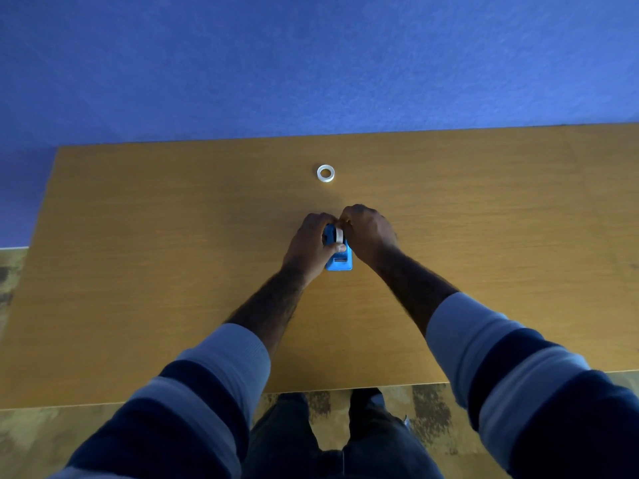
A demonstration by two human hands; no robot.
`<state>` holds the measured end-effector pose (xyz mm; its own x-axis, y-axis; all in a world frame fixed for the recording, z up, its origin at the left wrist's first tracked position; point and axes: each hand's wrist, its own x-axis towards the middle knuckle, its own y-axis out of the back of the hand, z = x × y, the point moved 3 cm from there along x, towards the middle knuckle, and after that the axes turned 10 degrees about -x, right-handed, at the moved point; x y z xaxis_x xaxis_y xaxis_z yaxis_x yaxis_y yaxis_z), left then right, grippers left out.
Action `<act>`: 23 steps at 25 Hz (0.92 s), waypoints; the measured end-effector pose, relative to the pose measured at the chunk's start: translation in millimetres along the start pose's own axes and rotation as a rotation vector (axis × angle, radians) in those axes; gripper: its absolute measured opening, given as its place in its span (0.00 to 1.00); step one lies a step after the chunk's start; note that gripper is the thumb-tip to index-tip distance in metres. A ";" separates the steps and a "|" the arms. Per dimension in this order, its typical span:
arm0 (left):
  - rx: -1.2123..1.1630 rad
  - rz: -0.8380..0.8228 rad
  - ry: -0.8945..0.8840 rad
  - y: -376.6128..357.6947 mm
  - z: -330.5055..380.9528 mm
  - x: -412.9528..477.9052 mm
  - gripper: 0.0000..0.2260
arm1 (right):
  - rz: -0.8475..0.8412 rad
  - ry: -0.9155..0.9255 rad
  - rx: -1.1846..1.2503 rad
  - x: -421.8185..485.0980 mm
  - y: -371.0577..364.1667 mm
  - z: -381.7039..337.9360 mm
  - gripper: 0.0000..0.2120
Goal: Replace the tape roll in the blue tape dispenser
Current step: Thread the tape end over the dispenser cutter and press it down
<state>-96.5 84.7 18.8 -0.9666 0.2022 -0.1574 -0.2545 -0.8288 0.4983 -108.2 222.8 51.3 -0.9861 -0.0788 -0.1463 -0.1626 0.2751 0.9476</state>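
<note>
The blue tape dispenser (339, 261) stands in the middle of the wooden table (173, 271), its cutter end pointing toward me. My left hand (309, 248) wraps around its left side and holds it. My right hand (368, 233) pinches a white tape roll (339, 235) that stands on edge in the dispenser's top; whether the roll is fully seated I cannot tell. A second tape roll (325, 173), whitish and thin, lies flat on the table farther back, apart from both hands.
A blue wall (311, 63) rises right behind the table's far edge. The table's left edge and near edge are in view, with patterned floor (34, 440) and my legs below the near edge.
</note>
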 end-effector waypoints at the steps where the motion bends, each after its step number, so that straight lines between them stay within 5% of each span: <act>1: 0.001 0.003 0.001 0.3 0.5 -0.3 0.20 | -0.001 0.011 0.013 -0.4 0.1 0.6 0.05; 17: 0.007 0.007 -0.010 0.8 0.6 -0.5 0.21 | -0.102 0.011 0.079 9.7 5.6 5.4 0.07; 23: 0.034 0.017 -0.015 -0.1 0.2 0.3 0.22 | -0.105 0.150 -0.202 4.5 13.1 -3.5 0.06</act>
<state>-96.8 85.0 18.9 -0.9711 0.1962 -0.1356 -0.2384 -0.8142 0.5294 -114.6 222.8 64.1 -0.9456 -0.2419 -0.2173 -0.2388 0.0628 0.9690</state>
